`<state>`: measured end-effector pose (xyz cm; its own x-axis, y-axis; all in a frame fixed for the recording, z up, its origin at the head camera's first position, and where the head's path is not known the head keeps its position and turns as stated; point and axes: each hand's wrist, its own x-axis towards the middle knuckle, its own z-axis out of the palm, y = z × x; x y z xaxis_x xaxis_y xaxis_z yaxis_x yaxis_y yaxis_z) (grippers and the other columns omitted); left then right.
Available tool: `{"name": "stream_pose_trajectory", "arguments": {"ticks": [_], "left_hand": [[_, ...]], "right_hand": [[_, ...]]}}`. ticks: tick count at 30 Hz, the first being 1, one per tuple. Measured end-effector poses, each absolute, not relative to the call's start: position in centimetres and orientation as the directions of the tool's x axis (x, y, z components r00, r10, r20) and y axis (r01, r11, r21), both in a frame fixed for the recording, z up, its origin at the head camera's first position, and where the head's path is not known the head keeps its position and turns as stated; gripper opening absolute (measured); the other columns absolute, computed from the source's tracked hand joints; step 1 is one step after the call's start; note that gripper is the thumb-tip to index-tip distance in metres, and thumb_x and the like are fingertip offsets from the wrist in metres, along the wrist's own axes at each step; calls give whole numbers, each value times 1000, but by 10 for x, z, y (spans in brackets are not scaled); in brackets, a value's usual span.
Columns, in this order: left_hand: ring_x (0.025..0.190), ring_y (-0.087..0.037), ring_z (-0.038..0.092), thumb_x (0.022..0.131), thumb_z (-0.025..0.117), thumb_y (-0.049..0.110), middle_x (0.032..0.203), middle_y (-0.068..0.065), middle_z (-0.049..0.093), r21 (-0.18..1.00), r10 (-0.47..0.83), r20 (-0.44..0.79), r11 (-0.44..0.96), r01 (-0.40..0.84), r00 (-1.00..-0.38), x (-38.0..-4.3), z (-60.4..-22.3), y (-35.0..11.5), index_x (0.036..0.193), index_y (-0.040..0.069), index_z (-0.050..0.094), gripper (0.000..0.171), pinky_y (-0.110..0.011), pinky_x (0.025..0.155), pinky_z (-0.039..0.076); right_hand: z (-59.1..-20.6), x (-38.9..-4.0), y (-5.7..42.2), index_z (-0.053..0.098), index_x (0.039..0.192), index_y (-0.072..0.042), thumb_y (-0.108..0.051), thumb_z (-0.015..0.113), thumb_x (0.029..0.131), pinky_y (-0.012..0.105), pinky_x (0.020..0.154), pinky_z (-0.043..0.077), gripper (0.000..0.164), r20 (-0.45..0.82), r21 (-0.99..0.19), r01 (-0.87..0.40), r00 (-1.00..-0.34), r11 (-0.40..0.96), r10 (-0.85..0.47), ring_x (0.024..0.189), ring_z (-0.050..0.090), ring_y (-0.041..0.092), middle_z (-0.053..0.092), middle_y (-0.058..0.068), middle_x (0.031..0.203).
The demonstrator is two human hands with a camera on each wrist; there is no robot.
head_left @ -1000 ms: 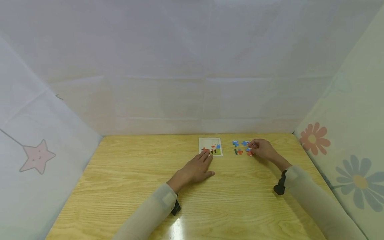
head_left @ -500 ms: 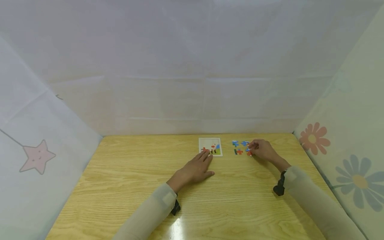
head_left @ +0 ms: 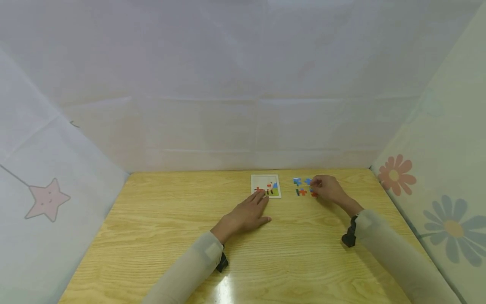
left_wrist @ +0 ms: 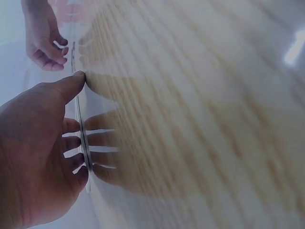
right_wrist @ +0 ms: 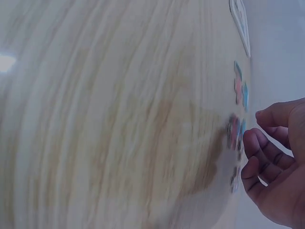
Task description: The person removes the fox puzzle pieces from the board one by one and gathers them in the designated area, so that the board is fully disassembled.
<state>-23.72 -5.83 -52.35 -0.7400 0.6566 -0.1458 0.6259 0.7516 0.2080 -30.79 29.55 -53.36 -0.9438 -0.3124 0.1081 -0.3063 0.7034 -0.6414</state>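
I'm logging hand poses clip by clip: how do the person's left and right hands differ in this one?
The left hand has its fingers extended, while the right hand has its fingers bent.
The left hand rests its fingertips on the near side of the jigsaw board; the right hand is at the loose jigsaw pieces beside it.
Both emerge from pale long sleeves.
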Motion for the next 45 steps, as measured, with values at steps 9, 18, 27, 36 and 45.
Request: {"name": "stream_pose_trajectory", "arguments": {"ticks": [9, 18, 27, 36, 45], "left_hand": [[161, -32, 23, 112, 49, 49, 173, -17, 27, 120, 657, -136, 754, 646, -742, -241, -519, -55, 165, 3, 31, 73, -45, 130, 24], [157, -30, 32, 110, 44, 58, 168, -12, 36, 77, 633, -91, 774, 628, -769, -247, -529, -48, 167, 10, 32, 75, -47, 129, 28], [159, -32, 27, 110, 43, 59, 169, -11, 31, 40, 590, -138, 806, 590, -796, -241, -524, -38, 168, 16, 32, 73, -55, 128, 27], [160, -33, 25, 111, 40, 60, 172, -11, 28, 18, 577, -158, 813, 582, -801, -243, -527, -32, 169, 16, 29, 74, -54, 129, 25], [159, -34, 26, 110, 42, 60, 173, -13, 25, 17, 548, -136, 834, 551, -825, -237, -527, -28, 169, 14, 28, 76, -52, 128, 28]], "right_hand": [[-527, -316, 252, 74, 113, 5, -2, 67, 102, 38, 80, 60, 15, 108, -701, -367, -902, 611, -419, 94, 71, 29, 75, 20, 107], [-527, -328, 208, 73, 119, 6, -1, 65, 102, 44, 88, 60, 20, 125, -681, -432, -864, 591, -487, 99, 70, 27, 75, 20, 109], [-534, -339, 183, 73, 122, 5, 2, 65, 101, 45, 92, 59, 22, 109, -677, -438, -854, 592, -508, 102, 71, 28, 75, 17, 112], [-542, -348, 179, 73, 125, 1, -1, 68, 101, 43, 92, 58, 24, 70, -636, -427, -861, 643, -503, 102, 68, 25, 73, 11, 110], [-540, -350, 177, 74, 125, 0, 1, 71, 98, 38, 85, 56, 27, 13, -624, -421, -848, 659, -529, 97, 63, 22, 69, 11, 111]]}}
